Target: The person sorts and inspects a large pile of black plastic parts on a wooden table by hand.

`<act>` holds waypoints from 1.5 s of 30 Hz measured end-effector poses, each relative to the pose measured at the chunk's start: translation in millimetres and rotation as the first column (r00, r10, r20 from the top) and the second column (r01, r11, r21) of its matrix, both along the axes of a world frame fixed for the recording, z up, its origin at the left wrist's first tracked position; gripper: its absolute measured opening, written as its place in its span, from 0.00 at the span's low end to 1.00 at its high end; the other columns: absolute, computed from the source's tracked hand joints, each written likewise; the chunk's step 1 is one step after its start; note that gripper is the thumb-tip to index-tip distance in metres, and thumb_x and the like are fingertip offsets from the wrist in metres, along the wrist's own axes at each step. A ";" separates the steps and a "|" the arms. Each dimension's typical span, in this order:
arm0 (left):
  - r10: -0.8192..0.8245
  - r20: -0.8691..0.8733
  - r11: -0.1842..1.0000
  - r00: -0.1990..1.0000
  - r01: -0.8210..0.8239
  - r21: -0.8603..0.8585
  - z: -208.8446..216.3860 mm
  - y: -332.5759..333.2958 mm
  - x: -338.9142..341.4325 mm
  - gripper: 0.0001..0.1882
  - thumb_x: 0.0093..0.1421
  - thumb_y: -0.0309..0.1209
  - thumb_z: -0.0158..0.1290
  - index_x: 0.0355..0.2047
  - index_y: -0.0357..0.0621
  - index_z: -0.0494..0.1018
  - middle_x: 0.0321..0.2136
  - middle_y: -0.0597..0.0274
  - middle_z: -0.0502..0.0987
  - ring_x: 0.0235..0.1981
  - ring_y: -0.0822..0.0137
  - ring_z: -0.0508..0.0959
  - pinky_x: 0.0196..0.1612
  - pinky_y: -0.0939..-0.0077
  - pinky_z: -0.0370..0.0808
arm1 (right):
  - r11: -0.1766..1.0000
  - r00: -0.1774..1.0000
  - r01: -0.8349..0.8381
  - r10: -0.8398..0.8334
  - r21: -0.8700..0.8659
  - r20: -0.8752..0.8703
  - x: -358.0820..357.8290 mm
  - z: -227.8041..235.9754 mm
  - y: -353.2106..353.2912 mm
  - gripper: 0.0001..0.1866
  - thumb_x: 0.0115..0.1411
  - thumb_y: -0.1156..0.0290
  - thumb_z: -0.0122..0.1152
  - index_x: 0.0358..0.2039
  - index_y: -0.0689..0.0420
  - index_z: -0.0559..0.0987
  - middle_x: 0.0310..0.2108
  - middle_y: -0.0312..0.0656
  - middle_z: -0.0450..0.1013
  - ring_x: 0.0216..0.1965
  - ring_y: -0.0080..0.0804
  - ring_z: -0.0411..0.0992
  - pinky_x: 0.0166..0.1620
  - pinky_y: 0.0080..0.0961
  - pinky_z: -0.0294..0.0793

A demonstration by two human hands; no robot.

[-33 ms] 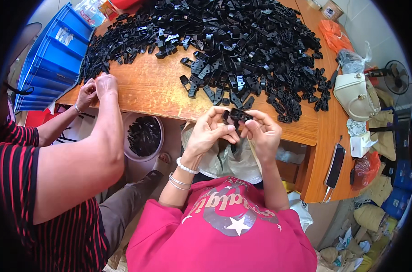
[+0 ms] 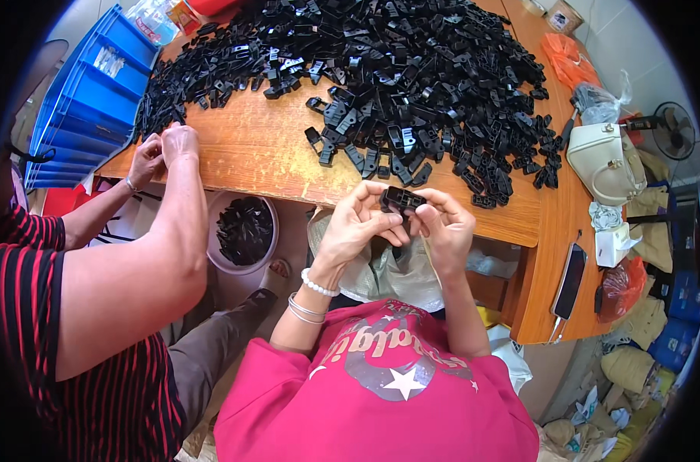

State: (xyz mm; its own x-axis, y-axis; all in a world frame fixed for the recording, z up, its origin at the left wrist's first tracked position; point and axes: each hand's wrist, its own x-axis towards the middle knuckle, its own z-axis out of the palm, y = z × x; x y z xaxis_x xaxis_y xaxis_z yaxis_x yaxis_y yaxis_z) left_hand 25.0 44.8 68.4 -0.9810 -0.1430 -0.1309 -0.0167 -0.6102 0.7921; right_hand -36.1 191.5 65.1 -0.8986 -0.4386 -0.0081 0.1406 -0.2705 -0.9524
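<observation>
Between my two hands, just off the table's front edge, is a small black plastic housing with hollow openings on the side that shows. My left hand pinches its left end, thumb and fingers closed. On the other end, the fingertips and thumb of my right hand are closed too. Fingers hide part of its underside. Just beyond my hands spreads a large heap of similar black plastic parts, a few lying loose at its near edge.
A co-worker's hands meet at the wooden table's left edge, beside smaller black pieces. Blue bins stand at far left. A tub of black pieces sits below. On the right are a white handbag and a phone.
The black housing has tilted in my fingers, so its hollow side shows more plainly. My right hand has shifted very slightly. The co-worker's forearm has moved a little.
</observation>
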 end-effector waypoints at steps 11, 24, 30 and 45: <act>0.115 -0.017 0.961 0.993 -0.116 -0.251 12.1 14.6 5.7 0.15 0.57 0.20 0.55 0.44 0.30 0.67 0.28 0.55 0.77 0.22 0.69 0.79 0.22 0.84 0.75 | 0.945 0.884 0.230 -0.103 0.233 -0.455 6.3 -2.5 0.9 0.11 0.59 0.69 0.61 0.35 0.65 0.77 0.36 0.40 0.68 0.36 0.23 0.69 0.39 0.16 0.69; 0.116 -0.184 0.403 0.976 -0.216 -0.889 3.7 23.0 11.3 0.19 0.54 0.18 0.52 0.48 0.36 0.71 0.31 0.54 0.79 0.24 0.70 0.81 0.28 0.80 0.75 | 0.991 0.951 -0.004 0.046 0.137 -0.306 2.3 -18.2 3.3 0.16 0.58 0.82 0.54 0.48 0.65 0.74 0.40 0.41 0.69 0.40 0.27 0.72 0.44 0.18 0.71; 0.215 -0.234 0.369 0.948 -0.301 -0.879 -16.9 -15.4 -10.6 0.12 0.55 0.30 0.59 0.36 0.35 0.74 0.26 0.55 0.78 0.24 0.63 0.78 0.28 0.75 0.74 | 0.920 0.918 -0.192 0.291 0.342 -0.269 -25.8 -25.9 28.3 0.07 0.54 0.76 0.61 0.34 0.64 0.81 0.31 0.40 0.74 0.34 0.25 0.71 0.38 0.19 0.70; 0.527 -0.079 0.431 0.846 -0.346 -0.833 -49.1 -38.7 -32.0 0.11 0.51 0.28 0.63 0.20 0.38 0.72 0.17 0.69 0.69 0.18 0.78 0.67 0.22 0.82 0.65 | 0.576 0.730 0.417 0.248 0.703 -0.636 -46.5 -26.5 12.2 0.12 0.45 0.80 0.65 0.28 0.60 0.70 0.32 0.45 0.67 0.38 0.43 0.66 0.43 0.36 0.63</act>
